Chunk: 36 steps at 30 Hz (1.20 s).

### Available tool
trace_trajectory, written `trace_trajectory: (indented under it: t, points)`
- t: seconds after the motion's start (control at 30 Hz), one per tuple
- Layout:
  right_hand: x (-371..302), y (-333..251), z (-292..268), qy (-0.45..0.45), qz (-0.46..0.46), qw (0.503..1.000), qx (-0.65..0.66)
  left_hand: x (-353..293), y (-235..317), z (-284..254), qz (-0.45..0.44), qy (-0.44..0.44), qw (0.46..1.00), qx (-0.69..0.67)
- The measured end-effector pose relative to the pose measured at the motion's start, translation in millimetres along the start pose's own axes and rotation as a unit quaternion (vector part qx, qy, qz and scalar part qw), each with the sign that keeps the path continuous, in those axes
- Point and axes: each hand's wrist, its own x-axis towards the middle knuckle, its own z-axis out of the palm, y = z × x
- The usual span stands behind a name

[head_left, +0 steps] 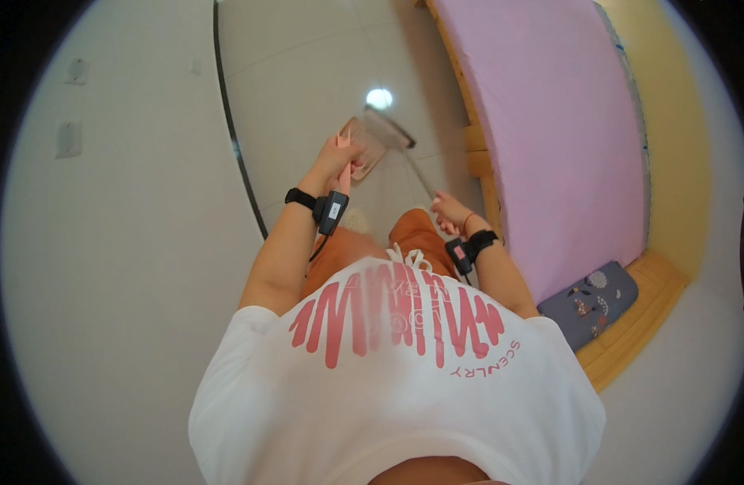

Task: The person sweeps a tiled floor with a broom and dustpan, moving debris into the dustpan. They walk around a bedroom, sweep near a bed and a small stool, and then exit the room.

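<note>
My left hand [337,158] is closed round the pink handle of a dustpan [375,158], whose pale tray is low over the floor just beyond my fingers. In my right hand [451,213] is the thin handle of a small broom [388,128]. The broom's grey, dark-edged head is blurred and overlaps the far part of the dustpan in this view. Whether the two touch, I cannot tell. Any dirt in the tray is too small or hidden to make out.
Light tiled floor [291,89] with a bright light reflection extends ahead. A white wall [129,242] with a dark skirting strip [230,121] runs along the left. On the right stands a wooden bed [489,202] with a pink sheet [558,145] and a grey patterned pillow [592,304].
</note>
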Motion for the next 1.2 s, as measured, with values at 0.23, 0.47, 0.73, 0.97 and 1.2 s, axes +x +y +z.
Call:
trace_trajectory:
  t: [0.23,0.47,0.73,0.97,1.2]
  points:
    - [-25.4,-53.5,-44.6,-0.078,-0.035,0.984,0.159,4.4,32.0,-6.8,-0.016,0.042,0.999,0.019]
    - [39.1,-73.3,-76.1,-0.013,-0.011,0.981,0.192,25.4,14.4,-34.3,-0.063,0.062,0.996,-0.007]
    - [166.4,-149.4,-149.3,0.053,0.019,0.964,0.261,136.9,27.2,-21.1,-0.047,0.080,0.994,-0.057]
    - [126.9,-196.5,-124.7,0.032,0.008,0.992,0.120,130.6,58.5,-9.4,-0.039,0.120,0.991,-0.046]
    - [80.7,-193.3,-138.4,-0.117,0.065,0.990,0.042,140.5,74.4,3.2,-0.030,0.110,0.993,-0.003]
